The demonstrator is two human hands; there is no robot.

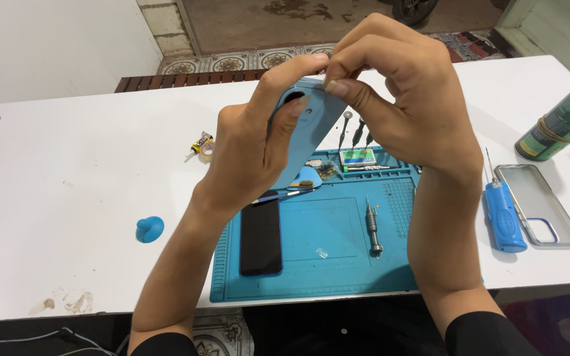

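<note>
Hands (338, 105) on blue phone back cover (315, 122)

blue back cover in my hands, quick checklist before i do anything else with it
1. Left hand has a firm grip on the blue back cover: ok, thumb across its face beside the camera cutout.
2. Right hand pinches the cover's top edge: ok; whether it holds anything small, cannot tell.
3. Cover held over the blue repair mat, so a dropped part lands there: ok.
4. Phone lies flat, screen side up, on the mat's left: ok.
5. Screwdriver within reach on the mat: ok.
6. Green spray can lying on the table, clear of the hands: ok.
</note>
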